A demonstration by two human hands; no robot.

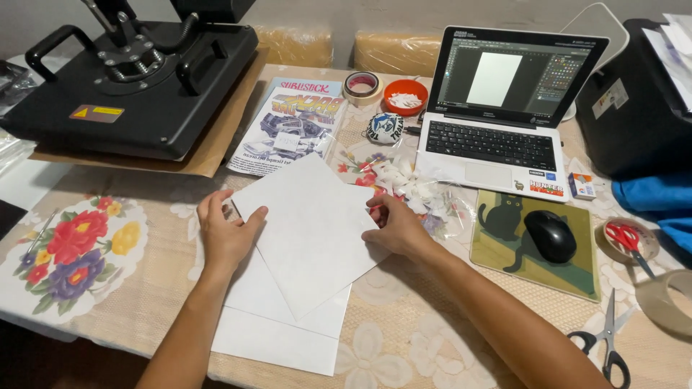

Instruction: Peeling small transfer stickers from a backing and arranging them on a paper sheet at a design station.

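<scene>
Two hands (223,234) (396,227) on half-hidden stacked white sheets (310,223).

A single head-worn camera looks down and forward over the desk covered in a beige floral cloth (404,346), from just above the person's forearms (both enter at the bottom edge). It sits close, facing the far wall, taking in the black heat press (130,79) at left and the open white laptop (504,108) at right.

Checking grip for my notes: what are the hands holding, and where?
Both hands, left and right, hold the top white sheet by its opposite side corners.
</scene>
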